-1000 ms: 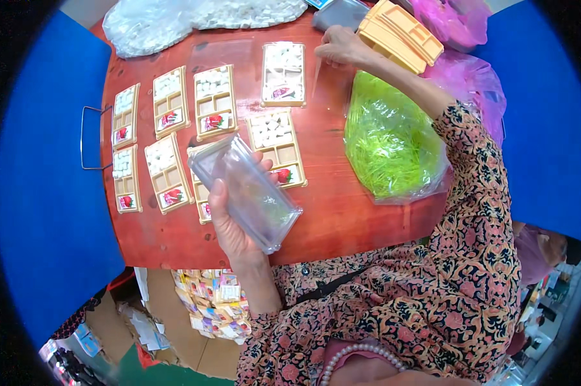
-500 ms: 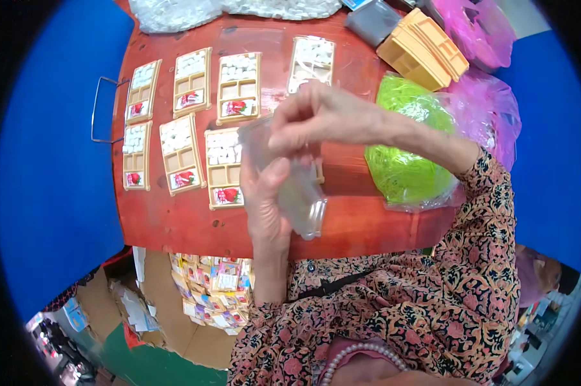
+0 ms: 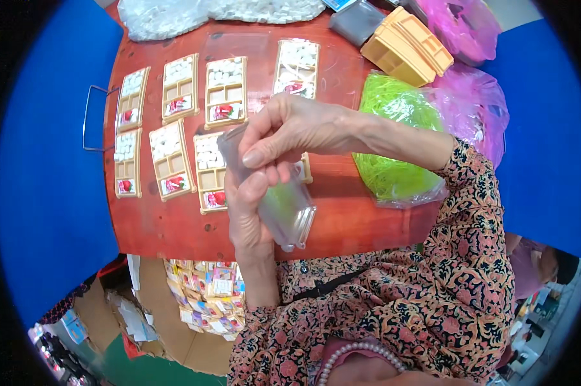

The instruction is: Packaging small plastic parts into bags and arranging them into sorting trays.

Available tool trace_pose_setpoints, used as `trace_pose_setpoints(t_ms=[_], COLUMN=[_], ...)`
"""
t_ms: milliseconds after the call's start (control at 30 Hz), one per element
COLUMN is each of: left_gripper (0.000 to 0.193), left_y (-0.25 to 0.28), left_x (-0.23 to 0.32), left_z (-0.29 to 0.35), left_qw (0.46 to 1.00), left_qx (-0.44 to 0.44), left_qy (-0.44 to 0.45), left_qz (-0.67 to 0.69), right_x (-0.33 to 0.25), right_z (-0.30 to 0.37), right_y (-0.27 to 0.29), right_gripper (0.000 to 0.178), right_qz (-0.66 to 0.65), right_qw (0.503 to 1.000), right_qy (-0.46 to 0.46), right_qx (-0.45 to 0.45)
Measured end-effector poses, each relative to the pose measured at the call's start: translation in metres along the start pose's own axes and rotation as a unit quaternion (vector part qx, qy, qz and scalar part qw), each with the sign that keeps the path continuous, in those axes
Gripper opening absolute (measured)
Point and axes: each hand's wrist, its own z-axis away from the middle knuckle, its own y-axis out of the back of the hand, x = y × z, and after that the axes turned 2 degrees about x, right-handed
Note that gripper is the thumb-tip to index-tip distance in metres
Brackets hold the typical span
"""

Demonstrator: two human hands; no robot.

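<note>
A stack of clear plastic lids (image 3: 289, 215) is held above the near middle of the red table. My left hand (image 3: 246, 209) wraps the stack from its left side, thumb up. At the top end, my right hand (image 3: 289, 132) has thumb and fingers closed on the lids' edge; whether one lid is separated there I cannot tell. Beyond and left of the hands lie several beige compartment trays (image 3: 217, 94) with small white pieces and red strawberry-pictured packets. The nearest tray (image 3: 201, 183) is partly covered by my left hand. Another tray (image 3: 308, 168) is mostly hidden behind the hands.
A bag of lime-green shreds (image 3: 396, 148) sits on the right, beside pink plastic bags (image 3: 474, 112). Stacked empty beige trays (image 3: 406, 48) stand at the back right. Clear bags of white pieces (image 3: 165, 16) lie along the far edge. A cardboard box (image 3: 174, 315) of small packets is below the table (image 3: 168, 235).
The view has shifted, so the table and trays appear slightly further left and lower. Both hands keep hold of the lids, and the right fingers have moved slightly at the top end.
</note>
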Motion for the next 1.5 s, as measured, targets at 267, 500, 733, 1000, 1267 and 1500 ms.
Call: trace_pose_setpoints(t_ms=[267, 500, 733, 1000, 1267, 1500], left_gripper=[0.039, 0.020, 0.027, 0.030, 0.029, 0.039], left_y=[0.025, 0.038, 0.036, 0.057, 0.035, 0.057], left_x=[0.001, 0.003, -0.003, 0.008, 0.006, 0.019], left_z=[-0.007, -0.006, -0.004, -0.001, 0.006, 0.015], left_qw=[0.995, 0.989, 0.984, 0.986, 0.986, 0.991], left_qx=[-0.051, -0.102, -0.129, -0.131, -0.102, -0.060], left_qy=[0.057, 0.077, 0.060, 0.058, 0.052, 0.043], left_qz=[0.056, 0.073, 0.112, 0.080, 0.124, 0.113], right_x=[0.007, 0.007, 0.007, 0.012, 0.010, 0.008], right_z=[-0.005, -0.008, -0.006, -0.012, -0.011, -0.021], right_y=[-0.010, -0.024, -0.019, -0.033, -0.028, -0.041], right_gripper=[0.019, 0.014, 0.013, 0.014, 0.016, 0.013], right_qz=[0.008, 0.066, 0.039, 0.021, 0.016, 0.003], right_qw=[1.000, 0.996, 0.997, 0.998, 0.999, 1.000], right_qy=[0.024, 0.020, 0.027, 0.027, 0.031, 0.028], right_qx=[0.013, 0.063, 0.059, 0.055, 0.020, 0.004])
